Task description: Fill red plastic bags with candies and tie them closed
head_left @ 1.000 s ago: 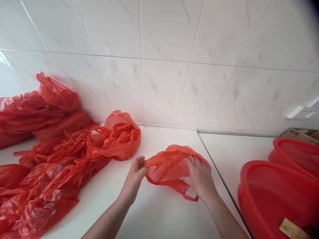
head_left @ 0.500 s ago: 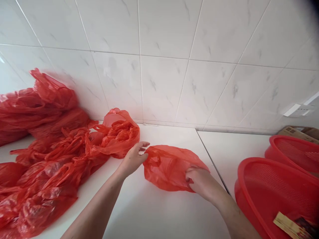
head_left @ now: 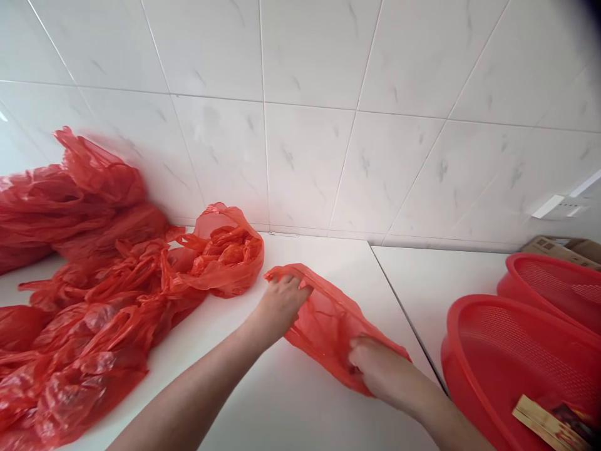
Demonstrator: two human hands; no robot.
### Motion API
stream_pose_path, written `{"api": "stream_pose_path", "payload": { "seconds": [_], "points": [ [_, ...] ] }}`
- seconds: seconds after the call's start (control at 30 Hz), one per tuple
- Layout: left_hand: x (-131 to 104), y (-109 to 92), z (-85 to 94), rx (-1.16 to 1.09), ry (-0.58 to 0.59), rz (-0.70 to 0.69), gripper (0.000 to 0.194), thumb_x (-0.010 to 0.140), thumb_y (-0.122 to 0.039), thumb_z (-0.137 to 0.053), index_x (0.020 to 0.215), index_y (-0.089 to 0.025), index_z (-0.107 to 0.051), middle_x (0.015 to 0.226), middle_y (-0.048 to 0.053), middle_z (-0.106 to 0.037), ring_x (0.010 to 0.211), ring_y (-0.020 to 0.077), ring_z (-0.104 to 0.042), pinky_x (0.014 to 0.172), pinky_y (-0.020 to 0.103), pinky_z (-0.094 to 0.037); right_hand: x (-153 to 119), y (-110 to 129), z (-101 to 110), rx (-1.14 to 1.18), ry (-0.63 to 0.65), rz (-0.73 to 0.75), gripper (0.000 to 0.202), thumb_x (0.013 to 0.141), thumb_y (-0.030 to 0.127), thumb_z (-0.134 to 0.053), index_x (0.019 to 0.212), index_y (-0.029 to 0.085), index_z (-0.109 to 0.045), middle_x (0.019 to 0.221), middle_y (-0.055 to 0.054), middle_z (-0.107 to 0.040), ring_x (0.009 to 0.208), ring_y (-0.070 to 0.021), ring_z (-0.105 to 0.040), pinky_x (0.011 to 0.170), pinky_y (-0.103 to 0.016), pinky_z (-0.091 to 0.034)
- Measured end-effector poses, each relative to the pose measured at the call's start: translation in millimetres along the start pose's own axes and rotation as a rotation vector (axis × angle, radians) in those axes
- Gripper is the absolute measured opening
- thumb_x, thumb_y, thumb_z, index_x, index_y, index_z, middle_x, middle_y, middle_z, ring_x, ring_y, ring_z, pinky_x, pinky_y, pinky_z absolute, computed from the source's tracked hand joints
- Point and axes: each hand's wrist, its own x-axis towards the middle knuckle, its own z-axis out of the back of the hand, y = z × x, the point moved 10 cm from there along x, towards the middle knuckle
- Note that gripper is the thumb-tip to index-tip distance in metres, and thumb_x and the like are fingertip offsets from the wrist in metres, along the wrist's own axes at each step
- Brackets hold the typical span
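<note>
Thin red plastic bag (head_left: 328,316), crumpled, mouth open.

Bare forearms (head_left: 201,382), bare fingers (head_left: 284,285)

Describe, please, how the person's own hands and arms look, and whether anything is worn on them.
The left hand and the right hand are bare, without gloves. No sleeve shows on the left forearm or the right forearm, and no watch or bracelet at either wrist. Some fingertips are hidden, so I cannot judge the nails fully.
</note>
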Motion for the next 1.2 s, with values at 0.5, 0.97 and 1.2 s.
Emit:
{"api": "stream_pose_path", "payload": {
  "seconds": [0.5, 0.97, 1.2],
  "points": [
    [-14.7, 8.2, -70.8, -0.302, 0.389, -0.031, 0.085, 0.053, -0.007, -0.067, 0.132, -0.035, -0.051, 0.127, 0.010, -0.057, 0.108, 0.0377, -0.057, 0.065, 0.036, -0.050, 76.9, -27.7, 40.7, 0.171, -0.209, 0.006, 0.050, 0.078, 0.031, -0.059, 0.127, 0.020, -0.054, 0.115, -0.008, -0.065, 0.098, -0.0218, -0.063, 0.077, -0.030, -0.047],
    [11.7, 1.3, -14.7, -0.184, -0.140, -0.123, 0.041, 0.070, -0.006, -0.061, 0.106, -0.025, -0.062, 0.130, 0.007, -0.053, 0.116, 0.0292, -0.048, 0.093, 0.044, -0.042, 43.8, -3.6, 30.0, 0.211, -0.230, 0.215, 0.048, 0.067, 0.030, -0.071, 0.115, 0.030, -0.063, 0.111, -0.001, -0.061, 0.094, -0.0194, -0.060, 0.070, -0.028, -0.049],
    [-11.4, 46.3, -5.8, -0.300, -0.563, 0.187, 0.036, 0.083, -0.029, -0.059, 0.118, -0.023, -0.056, 0.135, 0.014, -0.044, 0.126, 0.0320, -0.041, 0.104, 0.051, -0.037, 13.0, 16.4, 41.1, 0.115, -0.360, 0.327, 0.054, 0.074, 0.017, -0.067, 0.126, 0.027, -0.058, 0.127, -0.005, -0.054, 0.116, -0.0199, -0.051, 0.100, -0.033, -0.040]
  ]
}}
